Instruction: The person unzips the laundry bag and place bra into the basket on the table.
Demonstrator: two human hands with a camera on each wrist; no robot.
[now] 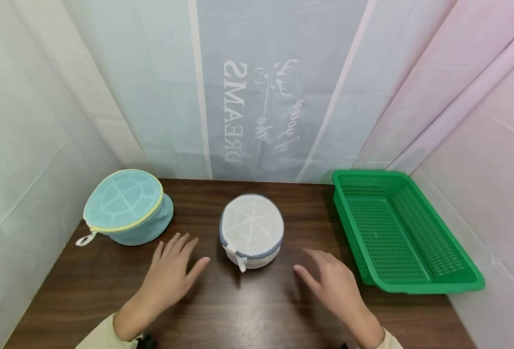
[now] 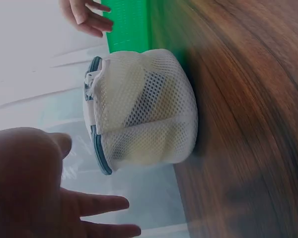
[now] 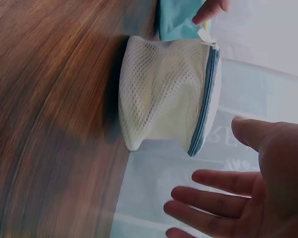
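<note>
A white mesh laundry bag (image 1: 252, 228) with a dark blue zipper rim stands upright in the middle of the table. Pale and dark contents show faintly through its mesh (image 2: 149, 109). My left hand (image 1: 169, 271) hovers left of the bag, fingers spread and apart from it. On the other side, my right hand (image 1: 331, 281) is held with straight fingers, also not touching the bag. The white zipper pull (image 1: 241, 263) hangs at the bag's near side. Both wrist views show bare palms, the left hand (image 2: 54, 183) and the right hand (image 3: 248, 188) holding nothing.
A light blue mesh bag (image 1: 139, 232) with a yellow rim leans at the table's left, beyond my left hand. At the right stands a green plastic basket (image 1: 357, 242). Printed curtains (image 1: 165, 97) hang behind the dark wooden table (image 1: 257, 325) and at its sides.
</note>
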